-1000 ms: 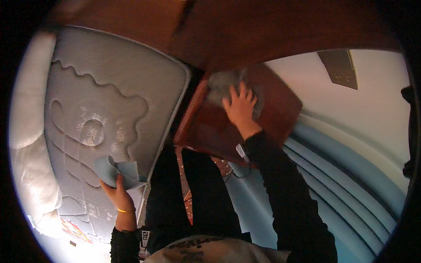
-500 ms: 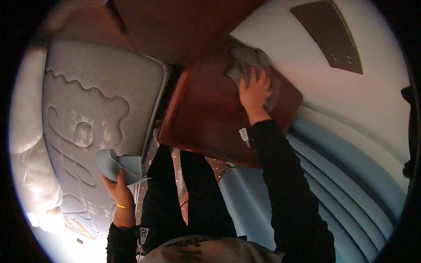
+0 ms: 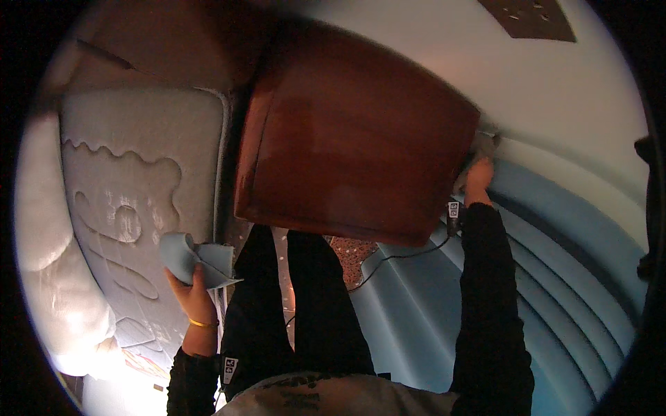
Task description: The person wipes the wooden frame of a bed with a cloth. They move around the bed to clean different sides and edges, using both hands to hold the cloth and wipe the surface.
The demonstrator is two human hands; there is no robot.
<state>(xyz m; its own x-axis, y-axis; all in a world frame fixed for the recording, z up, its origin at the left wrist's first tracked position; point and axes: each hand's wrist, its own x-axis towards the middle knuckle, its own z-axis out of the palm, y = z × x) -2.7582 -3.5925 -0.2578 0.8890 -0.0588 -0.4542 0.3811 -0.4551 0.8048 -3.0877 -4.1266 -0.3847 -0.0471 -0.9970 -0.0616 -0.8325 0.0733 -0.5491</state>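
**Cloth at the far right corner of the wooden top**

The mattress (image 3: 132,208), grey and quilted, fills the left side and runs lengthwise away from the person. To the right, the pale blue ribbed wall (image 3: 555,277) curves across the view, its ribs sweeping from lower centre up to the right. Between them stands the brown wooden table top (image 3: 354,145), glossy, its long axis running left to right and its near edge over the person's dark trousers.

The right hand (image 3: 477,177) reaches along the right edge of the top, at the corner beside the wall. It presses on a grey cloth (image 3: 485,144), which is mostly hidden by the corner; whether the fingers are closed round it cannot be told. The wooden top blocks the view of most of the cloth.

The left hand (image 3: 191,291) is raised over the mattress edge, well apart from the table, fingers clamped on a folded light blue cloth (image 3: 198,258) whose folds point right. A thin dark cable (image 3: 388,260) hangs below the top's near edge
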